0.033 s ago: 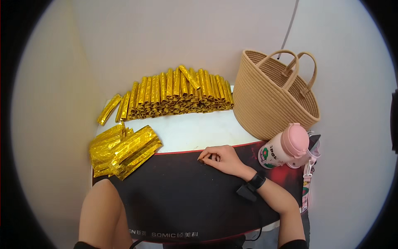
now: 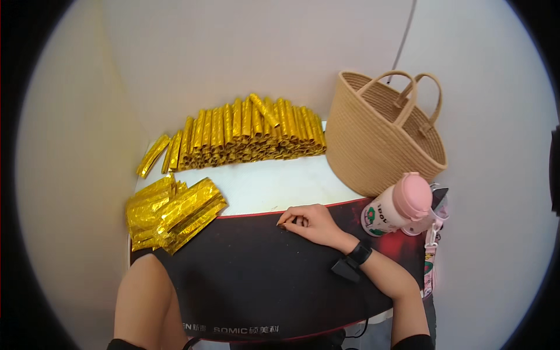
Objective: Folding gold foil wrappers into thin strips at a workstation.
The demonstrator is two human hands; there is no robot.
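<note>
My right hand [image 2: 311,224] rests on the black desk mat [image 2: 245,274] near its far edge. Its fingers are curled, with the thumb and index tips together. A small dark brown spot shows at those tips, too small to name. A black band with a small black box [image 2: 352,262] is strapped to the right wrist. Of my left arm [image 2: 146,303], only the bent arm shows at the lower left; the left hand is out of sight. Flat gold foil sheets [image 2: 186,213] lie in a pile beyond that arm. Farther back, gold foil tubes [image 2: 251,128] are stacked in a long heap.
A tan woven basket [image 2: 373,134] with two handles stands at the back right. In front of it, a white bottle with a pink lid [image 2: 414,195] stands beside a pink strap [image 2: 430,256]. White tabletop [image 2: 274,184] shows between mat and heap. Walls enclose the desk.
The whole view has shifted very slightly. My left arm sits a touch farther right, while my right hand keeps its pose.
</note>
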